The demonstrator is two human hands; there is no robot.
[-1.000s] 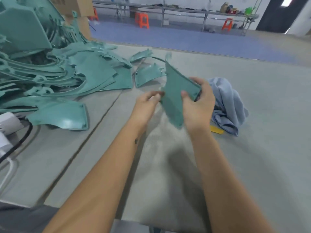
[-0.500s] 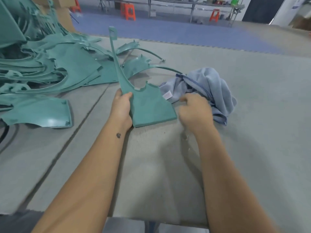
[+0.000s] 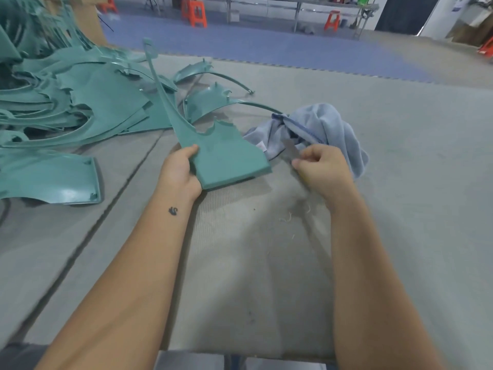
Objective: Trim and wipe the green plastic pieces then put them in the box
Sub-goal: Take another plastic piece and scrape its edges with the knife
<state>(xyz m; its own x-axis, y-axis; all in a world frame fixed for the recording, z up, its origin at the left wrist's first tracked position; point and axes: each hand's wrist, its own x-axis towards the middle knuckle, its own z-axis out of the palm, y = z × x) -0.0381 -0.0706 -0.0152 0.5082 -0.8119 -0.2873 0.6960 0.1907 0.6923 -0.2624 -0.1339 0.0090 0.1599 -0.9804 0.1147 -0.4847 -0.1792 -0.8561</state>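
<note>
The left hand (image 3: 181,172) grips the thin, stiff-looking green plastic panel (image 3: 226,156) by its broad corner, probably light; right hand (image 3: 320,166) beside it pinches a small grey blade (image 3: 289,148).

The green plastic piece (image 3: 226,158) in the left hand's (image 3: 179,174) grip looks matt and finely textured on its upper face, while the piled green plastic pieces (image 3: 80,108) left of that grip show smoother, faintly glossy undersides. Right of the grip lies a soft, crumpled blue-grey cloth (image 3: 328,129). Under it the bench (image 3: 400,209) is covered in a grey, finely ribbed, matt mat.
</note>
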